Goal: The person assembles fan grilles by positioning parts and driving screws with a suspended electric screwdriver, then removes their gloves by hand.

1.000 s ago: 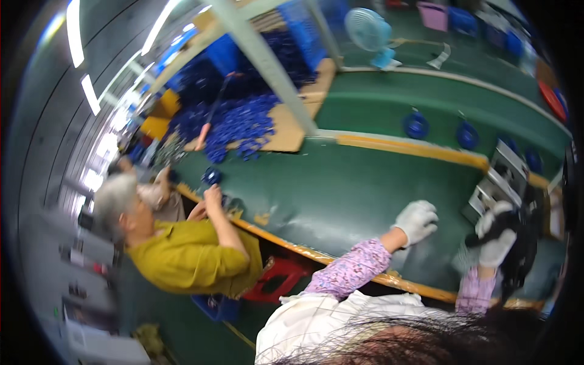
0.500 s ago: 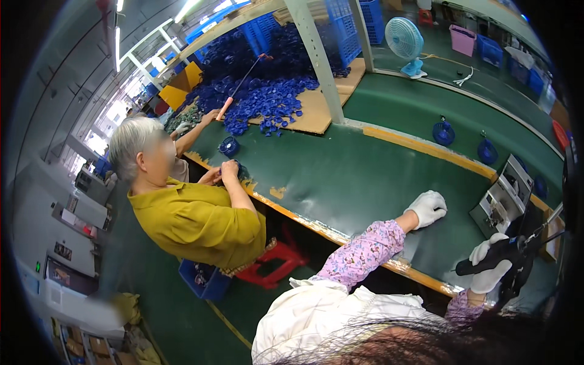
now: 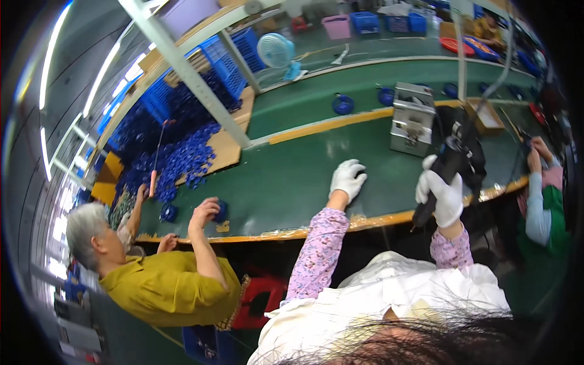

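Note:
My left hand, in a white glove, rests on the green tabletop with its thumb apart from the bent fingers and nothing visible in it. Further right, my gloved right hand wraps round a black electric screwdriver, whose thin tip points down toward the table's front edge. A silver metal fixture stands on the table beyond and between my hands. Black material lies just behind the screwdriver and partly blends with it.
At left a co-worker in a mustard shirt sits near round blue parts and a heap of blue pieces. Another person's hands work at far right. Blue round parts and a fan stand beyond the ledge.
The view has swung to the right, showing a person at far right. My right hand still grips the screwdriver. The left co-worker has raised one hand.

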`<state>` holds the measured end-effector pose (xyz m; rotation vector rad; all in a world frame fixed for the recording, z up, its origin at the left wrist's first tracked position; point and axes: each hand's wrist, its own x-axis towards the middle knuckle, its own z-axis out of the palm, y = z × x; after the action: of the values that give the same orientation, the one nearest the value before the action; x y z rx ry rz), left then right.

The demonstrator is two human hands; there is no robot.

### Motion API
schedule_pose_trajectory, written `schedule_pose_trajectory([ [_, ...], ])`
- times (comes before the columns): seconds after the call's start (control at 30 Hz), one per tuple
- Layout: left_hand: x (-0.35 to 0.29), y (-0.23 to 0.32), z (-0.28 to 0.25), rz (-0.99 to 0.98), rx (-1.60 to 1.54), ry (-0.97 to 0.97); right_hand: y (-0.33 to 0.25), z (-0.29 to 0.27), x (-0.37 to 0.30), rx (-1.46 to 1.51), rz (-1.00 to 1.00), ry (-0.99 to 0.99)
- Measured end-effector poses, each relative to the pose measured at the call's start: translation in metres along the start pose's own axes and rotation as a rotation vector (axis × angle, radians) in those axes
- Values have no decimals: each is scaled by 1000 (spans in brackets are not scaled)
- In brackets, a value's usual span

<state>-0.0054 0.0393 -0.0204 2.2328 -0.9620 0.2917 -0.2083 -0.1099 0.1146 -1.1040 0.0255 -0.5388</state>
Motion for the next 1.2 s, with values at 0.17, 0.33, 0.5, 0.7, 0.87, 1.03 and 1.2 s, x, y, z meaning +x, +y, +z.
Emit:
schedule_pose_trajectory([
  [0.17,-19,18,-5,-16,283,-59,-11,9,-13,-170,-9,31],
  [0.33,-29,23,-19,-230,396,362,-18,13,-20,-196,-39,-9],
  [0.5,-20,5,-43,-808,435,454,-13,5,-9,-182,-13,-8],
  [0.7,-28,-60,-82,-1126,425,723,-2,-3,12,-141,20,-11],
  [0.87,-37,-81,-102,-1018,338,660,6,-18,28,-154,57,18],
  [1.03,-40,-90,-93,-642,365,423,6,-23,45,-139,86,49],
  [1.2,15,-22,-59,-180,188,-119,0,-26,69,-148,-19,44],
])
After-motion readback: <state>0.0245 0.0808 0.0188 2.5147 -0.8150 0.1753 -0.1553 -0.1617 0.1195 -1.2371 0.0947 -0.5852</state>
